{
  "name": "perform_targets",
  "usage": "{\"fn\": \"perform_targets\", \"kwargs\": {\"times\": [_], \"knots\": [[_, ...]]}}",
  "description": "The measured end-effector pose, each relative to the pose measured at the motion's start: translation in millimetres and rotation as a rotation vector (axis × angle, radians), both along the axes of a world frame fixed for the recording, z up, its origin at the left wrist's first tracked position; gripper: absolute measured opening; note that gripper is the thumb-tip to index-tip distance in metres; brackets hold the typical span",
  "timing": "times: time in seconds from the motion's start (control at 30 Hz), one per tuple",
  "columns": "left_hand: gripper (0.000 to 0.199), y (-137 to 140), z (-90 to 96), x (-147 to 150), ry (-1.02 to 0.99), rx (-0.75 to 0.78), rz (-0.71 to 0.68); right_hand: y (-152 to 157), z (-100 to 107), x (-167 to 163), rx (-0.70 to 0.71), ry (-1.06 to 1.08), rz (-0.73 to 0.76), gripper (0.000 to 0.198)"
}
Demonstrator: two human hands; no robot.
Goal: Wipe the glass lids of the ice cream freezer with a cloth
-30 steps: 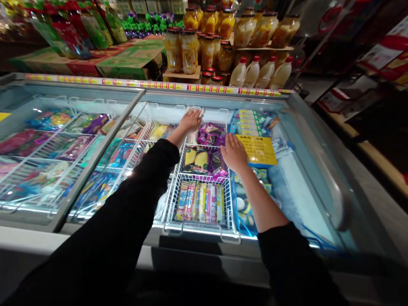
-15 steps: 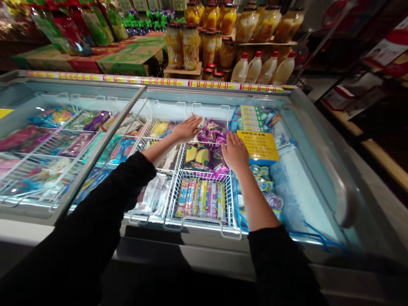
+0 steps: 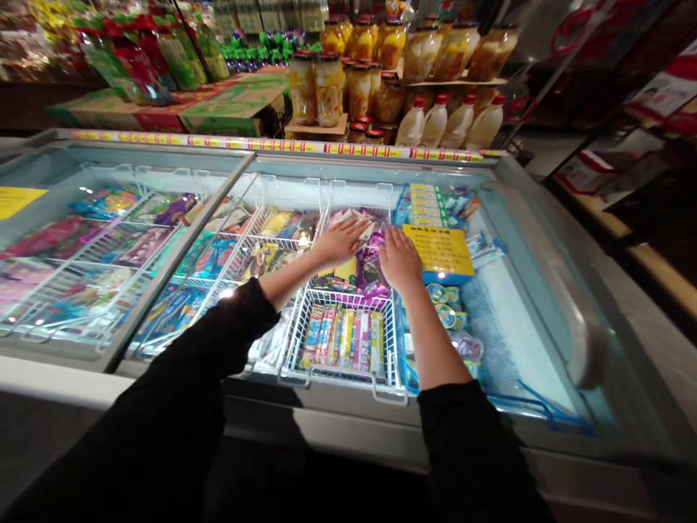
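Observation:
Both arms in black sleeves reach out over a chest freezer (image 3: 321,396) with a glass top. My left hand (image 3: 342,242) lies open and flat, palm down, over the purple ice cream packets (image 3: 372,270). Close by on the right, my right hand (image 3: 401,258) is open with its fingers stretched forward, beside a yellow sign (image 3: 438,250). Neither hand holds anything. Whether the palms touch the glass, I cannot tell. Below them a white wire basket (image 3: 294,356) holds a row of ice pops (image 3: 343,338) in colourful wrappers.
Jars of fruit (image 3: 329,91) and white bottles with red caps (image 3: 435,123) stand behind the freezer. A price label strip (image 3: 272,144) runs along its back edge. A curved handle (image 3: 585,349) lies at the right. A metal divider (image 3: 179,258) crosses the glass.
My left hand has moved right and a little nearer, closer to my right hand. My right hand stays almost in place. The view has shifted slightly.

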State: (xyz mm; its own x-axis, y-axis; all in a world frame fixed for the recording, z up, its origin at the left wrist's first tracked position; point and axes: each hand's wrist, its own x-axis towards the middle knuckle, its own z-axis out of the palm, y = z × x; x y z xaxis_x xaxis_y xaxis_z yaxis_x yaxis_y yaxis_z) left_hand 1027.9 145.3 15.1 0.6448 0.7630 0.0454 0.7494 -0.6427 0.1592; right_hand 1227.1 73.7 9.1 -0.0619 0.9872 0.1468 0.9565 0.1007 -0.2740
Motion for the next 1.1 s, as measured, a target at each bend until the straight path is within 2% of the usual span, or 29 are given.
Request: {"fn": "perform_targets", "kwargs": {"times": [0.07, 0.13, 0.27, 0.37, 0.47, 0.53, 0.63, 0.7, 0.77, 0.83, 0.93, 1.03, 1.1], "knots": [[0.066, -18.6, -2.0, -17.4, 0.013, -0.007, -0.061, -0.2, 0.1, -0.2, 0.004, 0.002, -0.003, 0.066], [0.066, -20.6, 0.4, -33.4, 0.033, -0.048, -0.037, 0.6, -0.7, -0.2, 0.005, 0.000, -0.009, 0.065], [0.068, 17.7, 9.6, -42.6, 0.031, -0.099, 0.159, 4.1, -5.1, 1.3, 0.014, 0.010, -0.008, 0.065], [0.067, 55.5, 12.4, -31.1, -0.002, -0.125, 0.295, 7.0, -10.0, 3.6, 0.040, 0.032, 0.006, 0.064], [0.067, 71.1, 9.8, -16.4, -0.029, -0.117, 0.344, 9.7, -14.1, 5.8, 0.061, 0.039, 0.017, 0.065], [0.066, 60.1, 6.7, -9.9, -0.022, -0.111, 0.305, 11.5, -15.5, 6.5, 0.065, 0.042, 0.023, 0.065], [0.065, 16.1, 1.6, -9.9, -0.002, -0.084, 0.171, 12.8, -15.0, 6.4, 0.057, 0.042, 0.023, 0.065], [0.066, -16.6, -1.6, -18.7, 0.014, -0.064, 0.080, 12.5, -13.9, 5.8, 0.057, 0.036, 0.018, 0.065], [0.065, -37.2, -3.5, -33.9, 0.012, -0.042, 0.024, 11.3, -13.0, 5.4, 0.062, 0.029, 0.015, 0.064], [0.066, -39.7, -2.7, -50.5, 0.017, -0.054, 0.064, 9.5, -12.5, 5.0, 0.067, 0.026, 0.017, 0.064], [0.067, -21.6, 2.7, -62.9, 0.020, -0.088, 0.225, 6.4, -11.4, 4.3, 0.064, 0.021, 0.031, 0.064], [0.067, -13.5, 9.0, -49.4, -0.002, -0.090, 0.366, 2.6, -7.9, 3.2, 0.054, 0.004, 0.038, 0.063], [0.066, -27.0, 10.3, -31.2, -0.027, -0.083, 0.377, -1.1, -4.7, 2.6, 0.042, -0.004, 0.043, 0.063]]}}
